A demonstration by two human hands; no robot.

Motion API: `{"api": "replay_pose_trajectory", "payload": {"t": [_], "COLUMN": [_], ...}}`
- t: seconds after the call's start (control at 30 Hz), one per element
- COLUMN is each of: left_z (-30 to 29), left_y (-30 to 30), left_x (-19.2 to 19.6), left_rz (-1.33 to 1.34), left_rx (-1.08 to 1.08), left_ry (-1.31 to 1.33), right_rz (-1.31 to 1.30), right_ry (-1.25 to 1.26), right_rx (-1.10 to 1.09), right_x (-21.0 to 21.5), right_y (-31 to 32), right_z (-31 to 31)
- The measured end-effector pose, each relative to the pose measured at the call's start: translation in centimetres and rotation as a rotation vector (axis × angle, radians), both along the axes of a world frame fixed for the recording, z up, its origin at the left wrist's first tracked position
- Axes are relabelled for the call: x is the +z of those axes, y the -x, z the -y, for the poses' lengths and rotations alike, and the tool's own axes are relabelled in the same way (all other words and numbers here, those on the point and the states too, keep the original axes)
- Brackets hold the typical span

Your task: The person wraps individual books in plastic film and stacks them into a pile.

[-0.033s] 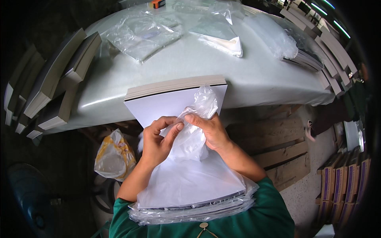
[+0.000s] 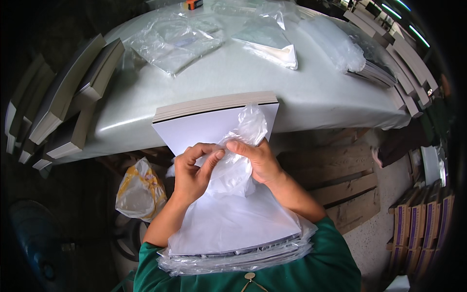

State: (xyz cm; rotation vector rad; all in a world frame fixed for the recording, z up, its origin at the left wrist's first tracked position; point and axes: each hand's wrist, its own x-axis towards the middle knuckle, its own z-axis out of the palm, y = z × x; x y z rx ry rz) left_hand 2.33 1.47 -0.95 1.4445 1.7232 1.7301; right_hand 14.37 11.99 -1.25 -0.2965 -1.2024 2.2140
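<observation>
Your left hand and your right hand meet over a stack of white sheets that leans from your lap up against the edge of the desk. Both sets of fingers are pinched on the crumpled mouth of a clear plastic bag, left thumb and forefinger gripping one side, right fingers gripping the other. The bag bunches up between your hands and covers the lower part of the stack, where more plastic wrap gathers against your green shirt. On the desk beyond lie loose clear bags and a folded white packet. Grey boards lean off its left side. A yellow and white sack sits on the floor below your left arm.
</observation>
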Motion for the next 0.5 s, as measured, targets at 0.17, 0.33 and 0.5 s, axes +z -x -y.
{"api": "replay_pose_trajectory", "payload": {"t": [0.17,0.33,0.5], "left_z": [0.0,-0.1,-0.4], "left_y": [0.0,0.5,1.4], "left_x": [0.1,0.2,0.5], "left_rz": [0.116,-0.136,-0.096], "left_rx": [0.008,0.091,0.130], "left_ry": [-0.038,-0.073,-0.096], "right_rz": [-0.019,-0.026,0.014], "right_ry": [-0.024,0.003,-0.024], "right_rx": [-0.031,-0.127,0.010], "right_x": [-0.1,-1.0,-0.1], "right_y": [0.0,0.4,-0.5], "right_z": [0.5,0.5,0.3]}}
